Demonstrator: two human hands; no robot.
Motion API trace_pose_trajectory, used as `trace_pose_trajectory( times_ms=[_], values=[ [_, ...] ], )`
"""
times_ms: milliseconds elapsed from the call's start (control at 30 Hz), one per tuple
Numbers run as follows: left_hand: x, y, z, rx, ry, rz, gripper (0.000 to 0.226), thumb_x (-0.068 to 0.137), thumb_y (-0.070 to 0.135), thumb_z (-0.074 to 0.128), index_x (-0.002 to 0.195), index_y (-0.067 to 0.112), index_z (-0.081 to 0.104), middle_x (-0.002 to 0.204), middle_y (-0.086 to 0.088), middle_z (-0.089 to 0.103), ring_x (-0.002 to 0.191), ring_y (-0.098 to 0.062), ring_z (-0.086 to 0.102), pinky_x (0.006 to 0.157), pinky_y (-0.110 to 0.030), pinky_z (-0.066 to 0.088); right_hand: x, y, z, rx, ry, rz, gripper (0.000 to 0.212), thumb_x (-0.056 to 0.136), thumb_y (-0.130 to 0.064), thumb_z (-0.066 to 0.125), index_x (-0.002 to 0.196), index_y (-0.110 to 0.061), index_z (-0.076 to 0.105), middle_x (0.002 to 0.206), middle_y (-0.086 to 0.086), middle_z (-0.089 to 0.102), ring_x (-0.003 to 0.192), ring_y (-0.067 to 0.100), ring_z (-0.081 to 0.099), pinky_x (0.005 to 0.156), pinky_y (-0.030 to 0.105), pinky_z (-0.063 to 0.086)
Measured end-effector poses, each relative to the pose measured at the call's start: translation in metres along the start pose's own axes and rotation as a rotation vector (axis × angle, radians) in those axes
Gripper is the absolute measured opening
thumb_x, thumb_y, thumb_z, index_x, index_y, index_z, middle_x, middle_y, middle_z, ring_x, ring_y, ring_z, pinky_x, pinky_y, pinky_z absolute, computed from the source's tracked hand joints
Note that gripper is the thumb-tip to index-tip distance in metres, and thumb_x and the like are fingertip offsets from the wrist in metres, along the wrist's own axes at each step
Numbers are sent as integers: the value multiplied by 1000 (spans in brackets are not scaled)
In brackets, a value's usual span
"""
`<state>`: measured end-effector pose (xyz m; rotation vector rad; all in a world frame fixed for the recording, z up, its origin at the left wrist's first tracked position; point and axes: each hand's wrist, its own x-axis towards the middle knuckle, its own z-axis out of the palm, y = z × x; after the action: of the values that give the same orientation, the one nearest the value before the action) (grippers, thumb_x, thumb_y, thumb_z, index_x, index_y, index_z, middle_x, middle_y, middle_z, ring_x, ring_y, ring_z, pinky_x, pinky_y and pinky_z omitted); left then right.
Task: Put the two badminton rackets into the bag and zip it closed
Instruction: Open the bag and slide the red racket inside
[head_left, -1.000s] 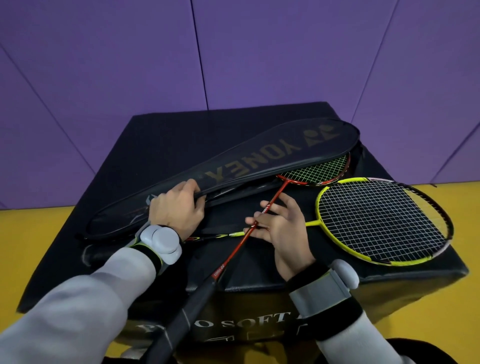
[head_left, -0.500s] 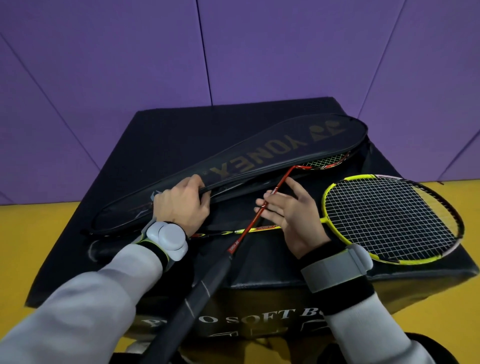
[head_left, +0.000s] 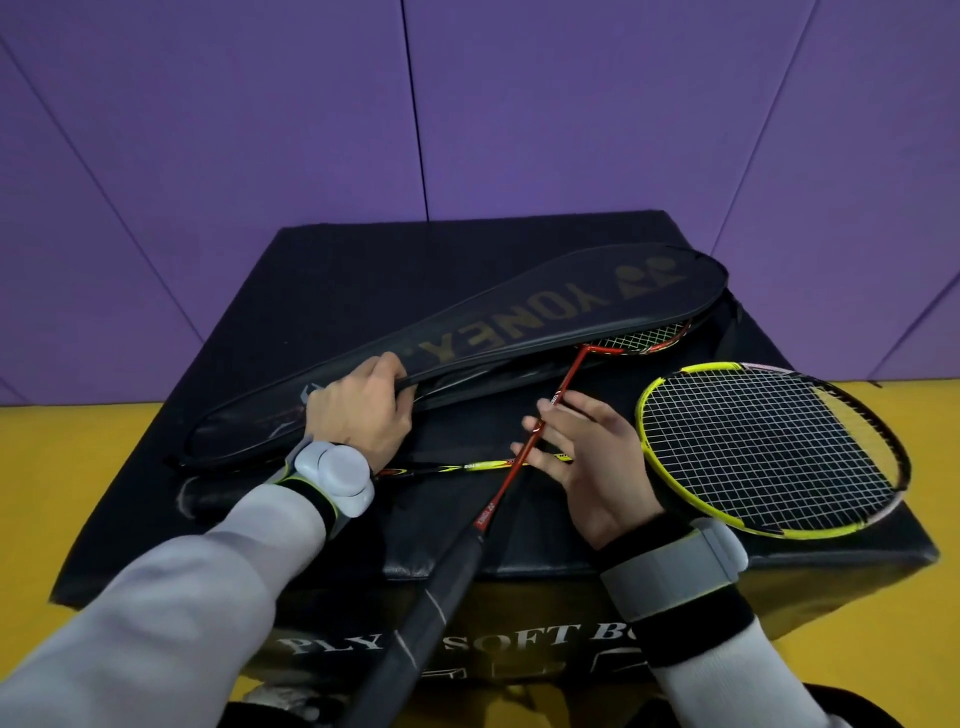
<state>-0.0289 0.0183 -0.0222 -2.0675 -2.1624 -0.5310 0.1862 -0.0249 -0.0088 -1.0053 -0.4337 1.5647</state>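
while my left hand (head_left: 363, 410) grips the bag (head_left: 519, 332) flap up and my right hand (head_left: 582, 457), fingers loosely spread, guides the red racket (head_left: 563, 382) with its head partly inside, i judge it could snag the yellow racket (head_left: 769, 447) lying outside beneath its shaft.

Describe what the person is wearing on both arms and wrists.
Both arms wear light grey long sleeves. The left hand is bare, with a rounded grey puck-shaped device at the wrist. The right hand is bare, with a grey strap band above a black cuff.
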Motion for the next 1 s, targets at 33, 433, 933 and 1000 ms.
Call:
trace_pose_trajectory(
  times_ms=[33,433,933,1000],
  values=[
    [0,-1,1,0,-1,0,14,96,39,50,98,25,52,96,9,63,79,-25,63,66,-34,38,-1,2,0,29,-1,-1,45,92,4,61,134,-2,48,116,20,64,93,28,69,64,39,61],
    [-1,-1,2,10,-1,10,15,96,40,50,98,24,51,97,8,63,78,-26,63,65,-35,40,-22,1,1,-25,-179,166,89,86,24,46,153,-32,28,125,17,52,106,33,65,74,51,61],
    [-3,2,-3,-4,18,20,14,95,39,51,94,25,52,92,10,61,74,-27,62,70,-37,43,-15,18,9,53,-66,-24,52,93,17,49,141,1,39,120,25,63,97,39,71,76,38,62],
    [-3,3,-3,-3,19,25,14,95,39,52,95,25,53,92,10,61,73,-26,61,67,-35,41,-10,20,12,51,-59,-21,49,93,17,49,140,3,40,122,24,62,96,37,72,78,38,62]
  ],
)
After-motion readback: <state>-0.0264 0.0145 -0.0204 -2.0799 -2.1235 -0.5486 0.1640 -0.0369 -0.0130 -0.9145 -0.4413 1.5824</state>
